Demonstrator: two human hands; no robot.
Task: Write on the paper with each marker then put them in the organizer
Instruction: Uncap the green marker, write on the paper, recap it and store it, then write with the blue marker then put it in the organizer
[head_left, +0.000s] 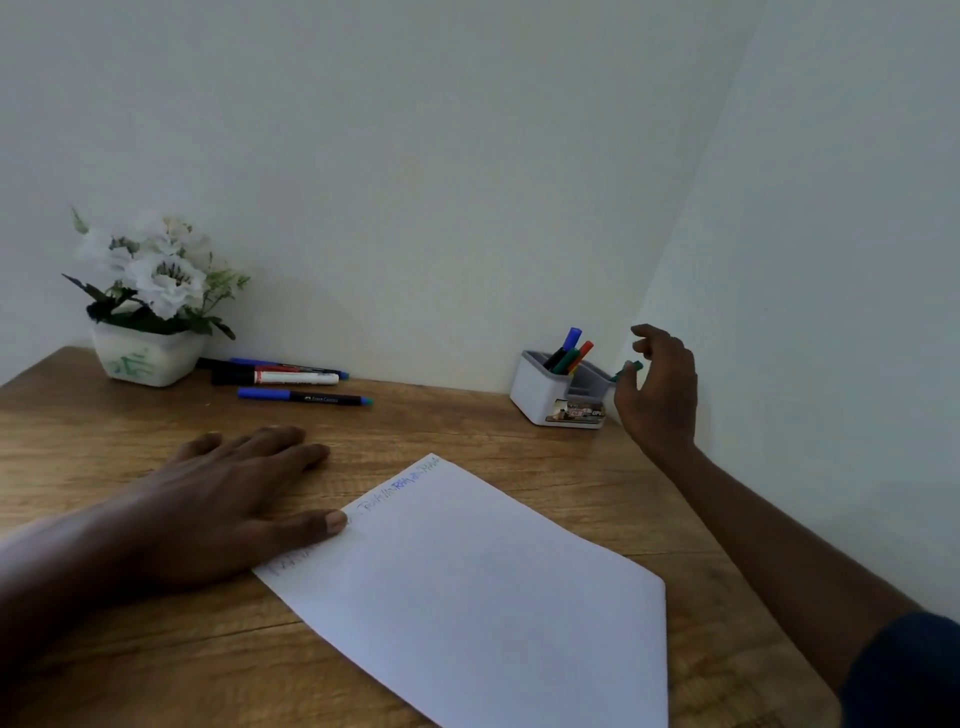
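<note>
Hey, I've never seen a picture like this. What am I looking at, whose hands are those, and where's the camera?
No machine here: one camera worn on a person's head looks down at their own hands. The left hand lies flat on the wooden table, thumb on the edge of the paper, which bears some writing. The right hand reaches beside the white organizer, which holds several markers. A green marker is at its fingers; whether they grip it is unclear. Three more markers lie near a flower pot.
</note>
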